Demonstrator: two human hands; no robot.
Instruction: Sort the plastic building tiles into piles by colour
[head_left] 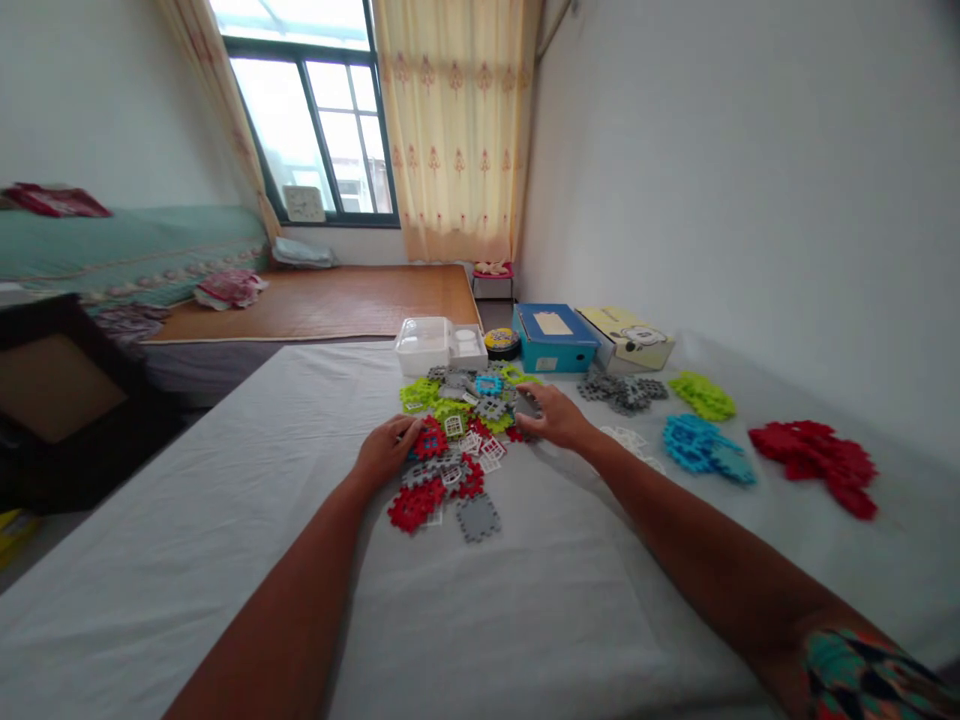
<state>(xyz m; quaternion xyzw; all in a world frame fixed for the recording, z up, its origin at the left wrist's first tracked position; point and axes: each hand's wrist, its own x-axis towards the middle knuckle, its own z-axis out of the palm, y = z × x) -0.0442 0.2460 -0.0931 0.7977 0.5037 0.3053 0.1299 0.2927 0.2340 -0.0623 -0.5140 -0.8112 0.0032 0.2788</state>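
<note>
A heap of notched plastic building tiles in red, grey, lime green and blue, mixed with small white window frames (491,450), spreads over the middle of the table. At the heap's left side, my left hand (386,450) has its fingers closed at the edge of a red tile (430,438) with a blue part in it. On the right side my right hand (553,414) grips a grey tile (528,404) between thumb and fingers. Nearest me lie a loose grey tile (478,517) and red tiles (415,505).
Sorted piles lie to the right: grey tiles (622,390), lime green tiles (702,395), blue tiles (705,447) and red tiles (814,455). Behind the heap stand a clear plastic container (422,346), a round tin (502,343), a blue box (555,338) and a yellow box (626,338).
</note>
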